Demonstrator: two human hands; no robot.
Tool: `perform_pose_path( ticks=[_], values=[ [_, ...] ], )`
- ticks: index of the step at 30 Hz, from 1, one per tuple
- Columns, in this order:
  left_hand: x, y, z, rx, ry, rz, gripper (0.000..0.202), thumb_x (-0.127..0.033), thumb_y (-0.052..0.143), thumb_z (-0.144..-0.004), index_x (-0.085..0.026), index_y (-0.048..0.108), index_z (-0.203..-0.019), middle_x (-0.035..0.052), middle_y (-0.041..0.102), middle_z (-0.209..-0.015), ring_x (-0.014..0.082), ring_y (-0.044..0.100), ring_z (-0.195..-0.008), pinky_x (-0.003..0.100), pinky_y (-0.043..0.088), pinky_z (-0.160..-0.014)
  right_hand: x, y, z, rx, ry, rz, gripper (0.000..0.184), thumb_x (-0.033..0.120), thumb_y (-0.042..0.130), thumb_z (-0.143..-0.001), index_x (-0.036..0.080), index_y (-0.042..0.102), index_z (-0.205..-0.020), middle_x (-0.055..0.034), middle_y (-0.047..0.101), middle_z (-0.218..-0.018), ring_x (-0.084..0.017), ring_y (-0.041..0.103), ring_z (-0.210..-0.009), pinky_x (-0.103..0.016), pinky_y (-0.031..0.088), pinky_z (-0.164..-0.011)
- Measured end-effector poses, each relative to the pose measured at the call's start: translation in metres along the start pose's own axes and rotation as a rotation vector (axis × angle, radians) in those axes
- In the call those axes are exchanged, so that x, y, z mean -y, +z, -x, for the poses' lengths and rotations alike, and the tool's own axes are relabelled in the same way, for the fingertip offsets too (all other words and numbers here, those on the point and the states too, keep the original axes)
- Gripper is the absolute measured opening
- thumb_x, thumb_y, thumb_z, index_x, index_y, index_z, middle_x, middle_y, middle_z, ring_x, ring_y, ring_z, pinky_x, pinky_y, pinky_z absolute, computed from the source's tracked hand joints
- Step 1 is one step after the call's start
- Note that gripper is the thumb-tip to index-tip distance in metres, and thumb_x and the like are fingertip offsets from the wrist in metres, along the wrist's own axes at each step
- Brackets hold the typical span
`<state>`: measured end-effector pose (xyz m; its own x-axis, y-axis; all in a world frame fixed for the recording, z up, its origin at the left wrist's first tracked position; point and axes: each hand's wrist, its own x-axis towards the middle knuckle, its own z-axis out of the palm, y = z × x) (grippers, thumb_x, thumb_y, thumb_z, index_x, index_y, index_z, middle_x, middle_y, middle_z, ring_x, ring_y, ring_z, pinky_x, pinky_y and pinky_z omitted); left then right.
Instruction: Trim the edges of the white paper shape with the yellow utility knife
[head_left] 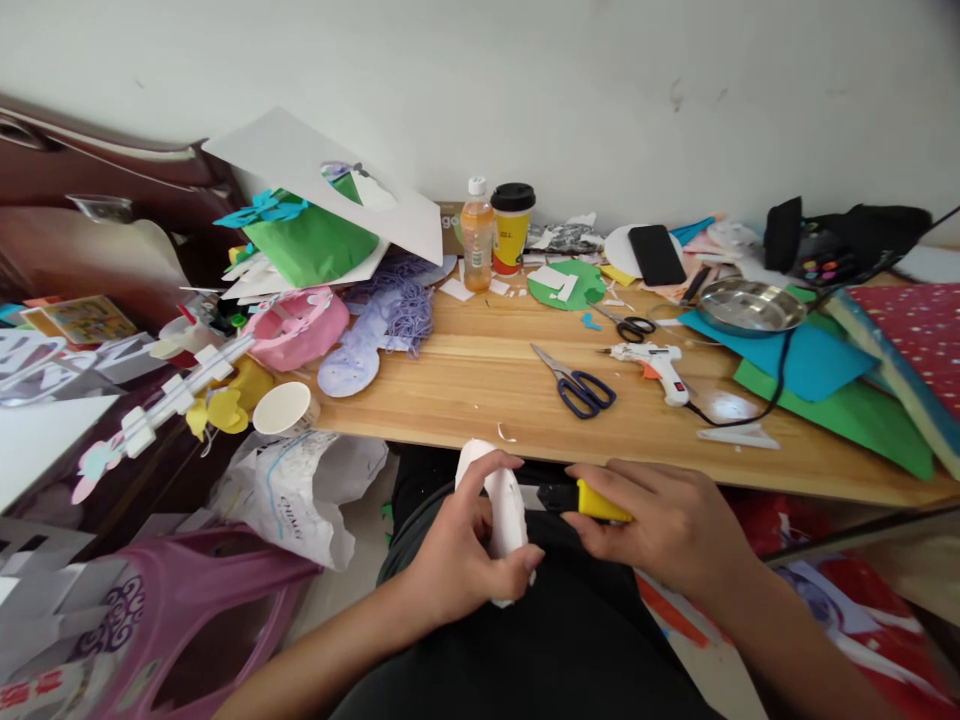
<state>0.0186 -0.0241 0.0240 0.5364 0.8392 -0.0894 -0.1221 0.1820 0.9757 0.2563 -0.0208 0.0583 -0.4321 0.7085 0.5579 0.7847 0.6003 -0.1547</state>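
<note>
My left hand (461, 550) is wrapped round a white foam piece (504, 510) held upright over my lap, just below the wooden table's front edge (600, 450). My right hand (664, 525) grips a yellow-handled utility knife (596, 500), whose black tip points left and meets the white piece. Both hands are closed on what they hold, and they almost touch each other.
On the table lie blue-handled scissors (577, 385), black scissors (630, 325), a white glue gun (654, 365) with a black cord, a steel dish (750, 305), a phone (656, 255), a bottle (477, 235), a yellow cup (512, 228) and coloured foam sheets. A pink stool (187, 620) stands lower left.
</note>
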Motion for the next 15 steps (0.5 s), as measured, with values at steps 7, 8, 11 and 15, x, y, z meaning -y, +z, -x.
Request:
perform_pose_path(
  ticks=[7, 8, 11, 15],
  values=[
    [-0.0030, 0.0010, -0.0003, 0.050, -0.039, -0.093, 0.079, -0.027, 0.076, -0.079, -0.018, 0.033, -0.144, -0.0063, 0.055, -0.060, 0.0083, 0.046, -0.046, 0.017, 0.029, -0.043, 0.0037, 0.0043, -0.0018, -0.014, -0.035, -0.021, 0.023, 0.037, 0.065, -0.092, 0.017, 0.070, -0.101, -0.0050, 0.076, -0.082, -0.018, 0.072, -0.068, -0.030, 0.053, -0.064],
    [-0.0031, 0.0009, 0.0001, 0.047, -0.034, -0.088, 0.079, -0.028, 0.075, -0.079, -0.018, 0.032, -0.145, -0.0060, 0.055, -0.060, 0.0080, 0.046, -0.046, 0.017, 0.028, -0.043, 0.0040, 0.0040, -0.0025, -0.012, -0.034, -0.021, 0.022, 0.037, 0.064, -0.092, 0.017, 0.070, -0.101, -0.0050, 0.076, -0.082, -0.018, 0.071, -0.068, -0.029, 0.052, -0.064],
    [-0.0021, 0.0000, 0.0021, 0.042, -0.011, -0.111, 0.082, -0.030, 0.076, -0.080, -0.017, 0.032, -0.148, -0.0038, 0.058, -0.063, 0.0082, 0.047, -0.048, 0.017, 0.028, -0.044, 0.0025, 0.0021, -0.0033, 0.000, -0.030, -0.022, 0.020, 0.036, 0.064, -0.092, 0.019, 0.070, -0.100, -0.0040, 0.076, -0.082, -0.017, 0.071, -0.067, -0.028, 0.051, -0.063],
    [-0.0006, -0.0004, 0.0065, 0.025, 0.033, -0.101, 0.093, -0.033, 0.079, -0.079, -0.017, 0.028, -0.154, -0.0008, 0.063, -0.065, 0.0096, 0.051, -0.049, 0.018, 0.030, -0.044, -0.0034, 0.0006, -0.0002, 0.000, -0.005, 0.005, 0.021, 0.036, 0.064, -0.093, 0.018, 0.070, -0.100, -0.0035, 0.075, -0.080, -0.016, 0.070, -0.064, -0.028, 0.050, -0.062]
  ],
)
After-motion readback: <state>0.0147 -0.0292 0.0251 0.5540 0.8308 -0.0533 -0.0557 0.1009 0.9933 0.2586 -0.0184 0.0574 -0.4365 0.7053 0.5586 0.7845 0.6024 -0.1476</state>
